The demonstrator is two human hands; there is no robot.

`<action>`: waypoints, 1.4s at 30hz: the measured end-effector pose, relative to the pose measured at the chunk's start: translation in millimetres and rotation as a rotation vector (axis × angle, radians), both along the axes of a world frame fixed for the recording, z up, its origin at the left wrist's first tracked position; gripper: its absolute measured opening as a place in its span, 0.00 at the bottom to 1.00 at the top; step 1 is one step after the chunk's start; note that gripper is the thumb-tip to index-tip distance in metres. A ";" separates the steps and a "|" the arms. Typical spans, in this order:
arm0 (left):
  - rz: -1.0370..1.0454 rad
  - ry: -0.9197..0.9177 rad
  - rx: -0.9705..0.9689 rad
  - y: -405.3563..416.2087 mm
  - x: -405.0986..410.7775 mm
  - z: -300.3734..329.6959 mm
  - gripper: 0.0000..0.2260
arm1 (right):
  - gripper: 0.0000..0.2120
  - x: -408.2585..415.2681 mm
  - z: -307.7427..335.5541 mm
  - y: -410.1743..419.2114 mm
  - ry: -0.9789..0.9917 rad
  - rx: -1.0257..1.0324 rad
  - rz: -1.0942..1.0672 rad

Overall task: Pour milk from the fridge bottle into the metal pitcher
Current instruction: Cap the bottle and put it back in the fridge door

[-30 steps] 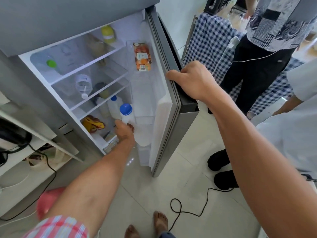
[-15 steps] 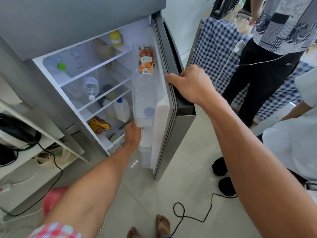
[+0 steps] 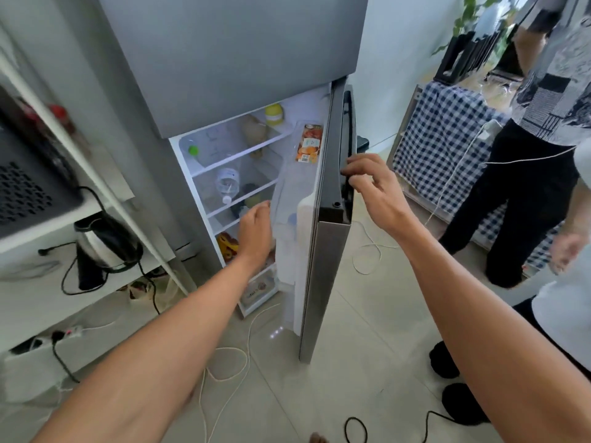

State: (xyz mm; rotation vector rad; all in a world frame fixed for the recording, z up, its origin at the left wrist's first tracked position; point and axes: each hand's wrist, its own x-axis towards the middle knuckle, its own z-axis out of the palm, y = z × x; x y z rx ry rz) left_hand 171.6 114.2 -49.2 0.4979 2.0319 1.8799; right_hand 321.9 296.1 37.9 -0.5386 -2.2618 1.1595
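Observation:
The milk bottle shows only as a faint white shape with a blue cap behind the translucent wall of the fridge door's shelf. My left hand hovers just left of that shelf, in front of the fridge's lower shelves, fingers loose and holding nothing. My right hand is at the dark handle on the edge of the grey fridge door; its fingertips brush the handle and the fingers are spread. The door stands partly open. No metal pitcher is in view.
A juice carton sits in the upper door shelf and a clear water bottle lies inside. A steel kettle stands on the white rack at left. Cables trail on the floor. A person stands by a checked tablecloth at right.
My left hand set the blue-capped bottle into the door shelf and drew back empty. The door swung further toward shut, and my right hand loosened its grip on the handle.

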 end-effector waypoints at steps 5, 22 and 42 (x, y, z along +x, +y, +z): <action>-0.021 -0.014 -0.120 -8.6 -19.3 6.9 0.15 | 0.25 -9.2 -16.5 7.1 -0.135 0.033 0.220; 0.358 0.003 -0.077 -51.8 -57.8 40.2 0.18 | 0.35 -117.4 -37.6 -35.8 -0.237 0.213 0.258; 0.356 0.112 -0.381 -46.4 -58.0 94.9 0.35 | 0.45 -201.0 -12.5 -34.4 -0.629 0.487 0.477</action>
